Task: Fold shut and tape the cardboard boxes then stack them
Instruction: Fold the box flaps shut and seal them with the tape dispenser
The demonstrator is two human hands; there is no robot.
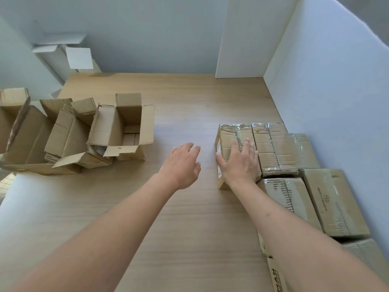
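Two hands out over my wooden table [189, 218]: right hand [240, 163] pressed flat, fingers spread, on a taped box [231, 137] at table right, touching more taped boxes [275, 150]. Left hand [183, 163] hovers loose, holding nothing. Open boxes [117, 127] sit clustered far left.

the middle of the bench [189, 106] lies bare from the near edge to the far wall, a wide lane between two groups. open boxes [124, 125] with raised flaps crowd the left side. taped boxes [273, 148] line the right, tight against the white panel [328, 85]. the right hand [240, 163] rests on the nearest taped one.
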